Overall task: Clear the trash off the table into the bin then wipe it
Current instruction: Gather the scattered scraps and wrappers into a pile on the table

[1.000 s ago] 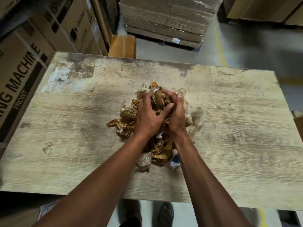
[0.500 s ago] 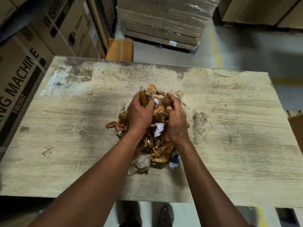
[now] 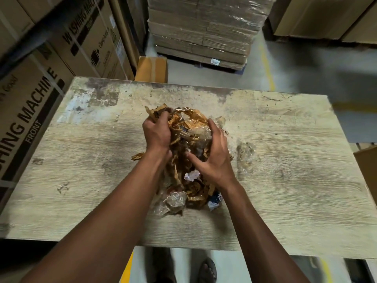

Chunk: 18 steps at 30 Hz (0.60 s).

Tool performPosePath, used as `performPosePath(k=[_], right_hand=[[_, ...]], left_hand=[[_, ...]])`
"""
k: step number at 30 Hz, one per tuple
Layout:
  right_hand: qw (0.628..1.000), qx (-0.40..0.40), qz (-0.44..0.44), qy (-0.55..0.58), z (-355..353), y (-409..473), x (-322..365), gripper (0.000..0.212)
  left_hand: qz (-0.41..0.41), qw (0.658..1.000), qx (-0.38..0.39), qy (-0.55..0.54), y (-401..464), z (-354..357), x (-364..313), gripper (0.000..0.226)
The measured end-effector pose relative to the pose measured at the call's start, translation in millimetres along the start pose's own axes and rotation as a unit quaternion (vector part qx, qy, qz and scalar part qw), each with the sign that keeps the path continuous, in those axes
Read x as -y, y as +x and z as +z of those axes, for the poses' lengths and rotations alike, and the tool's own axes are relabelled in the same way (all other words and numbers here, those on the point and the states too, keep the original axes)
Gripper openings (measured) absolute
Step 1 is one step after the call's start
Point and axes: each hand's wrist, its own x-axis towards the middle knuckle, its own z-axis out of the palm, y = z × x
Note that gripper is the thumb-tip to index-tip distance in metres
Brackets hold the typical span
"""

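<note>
**A:** so the hands spread apart compared to a second ago. They were bunched on top of the trash (image 3: 184, 137), now the left hand (image 3: 157, 135) is clenched around the brown strips on the left side and the right hand (image 3: 214, 158) curls round the right side, thumb pressed in. Pile looks bulkier up top, like it's being gathered.

**B:** still mid-table (image 3: 81, 180) though?

**A:** yep, dead centre, bottom bits still on the wood. A clear plastic scrap (image 3: 245, 153) sits just to the right, outside the grab, and a blue-white scrap (image 3: 214, 201) pokes out near the right wrist.

**B:** so a second trip probably. No bin or cloth in view, wiping's a long way off.
</note>
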Motion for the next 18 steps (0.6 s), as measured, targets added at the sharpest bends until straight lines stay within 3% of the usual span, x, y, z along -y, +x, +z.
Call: performPosePath(k=[4,6,8,12,18], right_hand=[[0.996,0.023,0.037,0.080,-2.9,3.2,7.2,0.118],[0.993,0.026,0.059,0.098,-2.3,4.1,8.5,0.110],[0.993,0.009,0.065,0.099,-2.5,6.5,6.8,0.093],[0.985,-0.002,0.091,0.144,-9.9,10.7,15.0,0.083],[0.986,0.006,0.116,0.116,-13.0,19.4,8.0,0.071]], left_hand=[[-0.031,0.998,-0.019,-0.053,0.2,3.5,-5.8,0.011],[-0.060,0.994,-0.029,-0.089,1.5,4.4,-6.2,0.034],[-0.076,0.991,-0.033,-0.106,0.7,4.9,-7.3,0.042],[-0.092,0.986,-0.031,-0.133,1.1,3.8,-8.1,0.037],[-0.109,0.979,-0.048,-0.167,9.3,1.7,-9.6,0.032]])
